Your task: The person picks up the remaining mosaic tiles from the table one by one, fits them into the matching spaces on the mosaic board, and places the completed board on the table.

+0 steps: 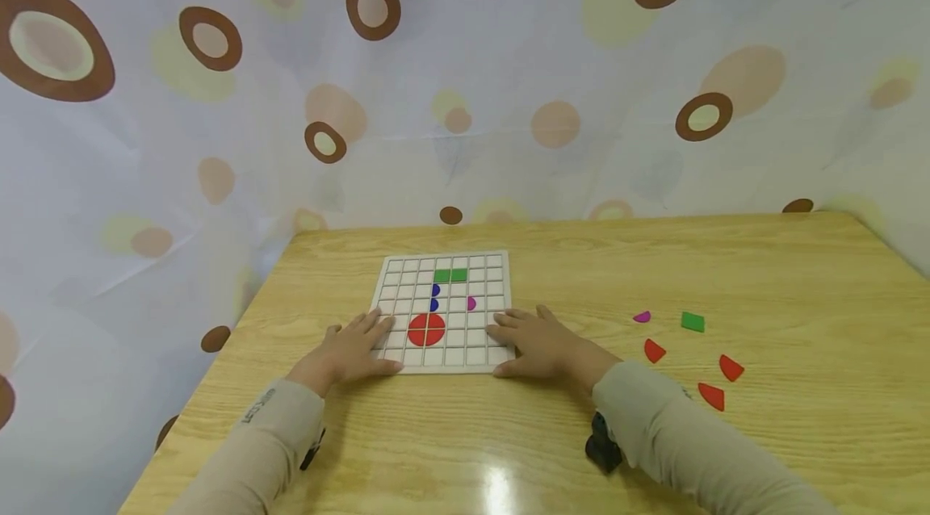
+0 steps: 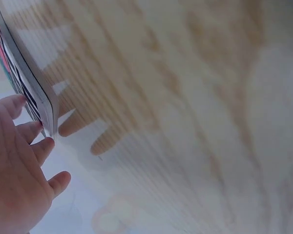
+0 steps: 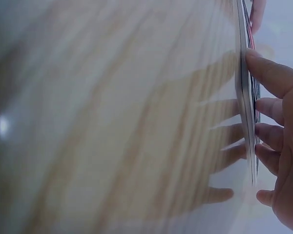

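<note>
A white grid board [image 1: 458, 357] lies flat on the wooden table, between both hands. My left hand [image 1: 356, 349] rests at its left edge, fingertips on the surface and thumb by the near corner. At the opposite edge my right hand [image 1: 541, 344] lies likewise, fingers spread; the right wrist view shows its fingertips [image 3: 263, 129] touching the board's side and top. On the grid are two green squares [image 1: 450, 276], two blue half-circles [image 1: 435, 290], a magenta half-circle [image 1: 471, 303] and a red circle [image 1: 426, 329] of quarter pieces.
To the right lie a loose magenta half-circle [image 1: 642, 317], a green square [image 1: 693, 322] and three red quarter pieces [image 1: 655, 351]. A dark device [image 1: 603, 444] sits under the right wrist. Behind the table [image 1: 450, 434] hangs a curtain [image 1: 508, 168] patterned with circles.
</note>
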Motion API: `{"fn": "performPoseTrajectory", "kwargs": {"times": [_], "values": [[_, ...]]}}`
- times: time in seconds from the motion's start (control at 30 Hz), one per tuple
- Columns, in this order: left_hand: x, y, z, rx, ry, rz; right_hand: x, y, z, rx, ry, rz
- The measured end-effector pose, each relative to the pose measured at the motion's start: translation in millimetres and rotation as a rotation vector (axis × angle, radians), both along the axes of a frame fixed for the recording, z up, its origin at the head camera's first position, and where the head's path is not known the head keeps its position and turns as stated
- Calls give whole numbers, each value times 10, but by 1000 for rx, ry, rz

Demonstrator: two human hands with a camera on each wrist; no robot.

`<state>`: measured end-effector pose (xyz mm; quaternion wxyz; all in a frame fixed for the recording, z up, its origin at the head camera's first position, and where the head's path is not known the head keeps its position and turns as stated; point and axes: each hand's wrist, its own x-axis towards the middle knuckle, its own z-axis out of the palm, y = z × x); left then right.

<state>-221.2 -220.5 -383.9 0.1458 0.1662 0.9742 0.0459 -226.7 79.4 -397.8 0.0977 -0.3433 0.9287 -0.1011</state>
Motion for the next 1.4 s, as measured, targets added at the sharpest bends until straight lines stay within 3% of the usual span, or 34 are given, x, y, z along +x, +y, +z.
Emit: {"fn": "performPoseTrajectory", "kwargs": {"times": [0.33, 0.7, 1.4], "values": [[15, -23, -28, 82, -9, -12, 7, -12, 2, 32, -4, -18], [-22, -20, -54, 67, -15, 23, 8, -50, 71, 57, -22, -12], [34, 127, -43, 84, -24, 15, 92, 101, 63, 43, -18, -19]]}}
